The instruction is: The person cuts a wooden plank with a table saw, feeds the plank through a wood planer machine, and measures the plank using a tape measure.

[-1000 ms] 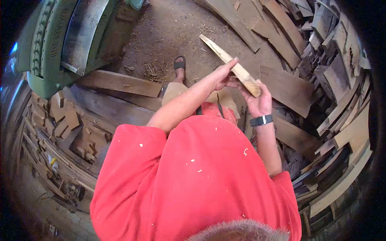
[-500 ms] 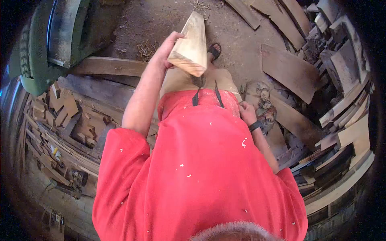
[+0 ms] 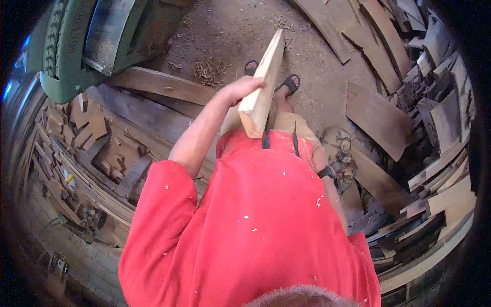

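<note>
A pale block of wood [image 3: 264, 92], long and thick, is in my left hand [image 3: 245, 91], whose fingers wrap over its upper left side. The block is tilted on its edge in front of my waist, its end grain facing me and its far end pointing away. My right hand [image 3: 319, 159] hangs low at my right hip against the tan shorts [image 3: 294, 127]. Its fingers are hidden at the shorts, perhaps in a pocket; I cannot tell. A dark wristband [image 3: 326, 172] is on that wrist.
A green machine [image 3: 61, 77] stands at the upper left, with a long plank [image 3: 163, 84] beside it. Offcuts [image 3: 94, 125] lie on the left. Boards [image 3: 378, 120] and stacked timber cover the right. Shavings [image 3: 209, 70] lie on the floor near my sandals [image 3: 291, 84].
The block has turned from its broad face onto its edge and shifted right and nearer my waist. My right hand's fingers have gone out of sight at the shorts. The view has shifted.
</note>
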A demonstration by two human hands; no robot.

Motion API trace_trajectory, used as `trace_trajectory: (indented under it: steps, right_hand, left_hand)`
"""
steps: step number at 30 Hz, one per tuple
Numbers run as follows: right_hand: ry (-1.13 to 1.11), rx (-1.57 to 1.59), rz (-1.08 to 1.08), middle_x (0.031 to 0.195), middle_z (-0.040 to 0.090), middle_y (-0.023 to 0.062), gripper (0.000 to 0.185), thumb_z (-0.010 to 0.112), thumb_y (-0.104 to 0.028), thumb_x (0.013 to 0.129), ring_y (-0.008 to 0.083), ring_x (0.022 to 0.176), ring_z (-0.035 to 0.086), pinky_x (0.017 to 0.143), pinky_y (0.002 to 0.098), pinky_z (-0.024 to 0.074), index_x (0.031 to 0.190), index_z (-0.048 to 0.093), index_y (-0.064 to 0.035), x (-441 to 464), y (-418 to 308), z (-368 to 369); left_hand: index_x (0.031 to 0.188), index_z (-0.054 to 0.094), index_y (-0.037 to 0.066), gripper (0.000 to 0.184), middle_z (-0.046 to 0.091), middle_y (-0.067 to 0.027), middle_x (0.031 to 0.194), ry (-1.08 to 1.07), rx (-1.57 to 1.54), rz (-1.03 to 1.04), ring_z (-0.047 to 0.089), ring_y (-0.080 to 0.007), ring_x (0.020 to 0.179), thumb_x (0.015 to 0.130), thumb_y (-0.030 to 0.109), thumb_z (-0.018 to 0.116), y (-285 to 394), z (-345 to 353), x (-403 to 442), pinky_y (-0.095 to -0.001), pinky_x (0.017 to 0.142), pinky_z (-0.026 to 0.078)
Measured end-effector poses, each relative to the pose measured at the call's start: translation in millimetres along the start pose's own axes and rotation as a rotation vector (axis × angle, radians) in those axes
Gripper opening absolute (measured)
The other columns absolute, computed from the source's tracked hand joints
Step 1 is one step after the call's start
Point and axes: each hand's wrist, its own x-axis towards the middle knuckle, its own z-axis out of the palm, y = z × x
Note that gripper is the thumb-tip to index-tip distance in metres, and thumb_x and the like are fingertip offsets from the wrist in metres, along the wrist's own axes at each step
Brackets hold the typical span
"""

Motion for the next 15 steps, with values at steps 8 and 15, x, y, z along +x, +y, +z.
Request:
trace_trajectory:
  steps: [8,15]
  right_hand:
    - [0.096,0.203,-0.317,0.113,0.064,0.0293,0.043,0.043,-0.03,0.098,0.0474,0.107,0.06,0.094,0.05,0.0479,0.129,0.054,-0.004,23,-8,5]
    - [0.092,0.199,-0.257,0.118,0.062,0.0283,0.043,0.049,-0.03,0.096,0.0452,0.109,0.06,0.094,0.0474,0.0486,0.129,0.055,-0.0035,16,-15,0]
  left_hand:
    - [0.111,0.066,-0.005,0.057,0.069,-0.0268,0.105,0.02,0.461,0.135,0.068,-0.0365,0.099,0.079,0.042,0.059,-33,31,-1,-0.0411,0.086,0.054]
    - [0.113,0.067,-0.004,0.059,0.068,-0.0286,0.108,0.091,0.526,0.143,0.066,-0.0405,0.104,0.079,0.043,0.062,-52,28,14,-0.042,0.093,0.052]
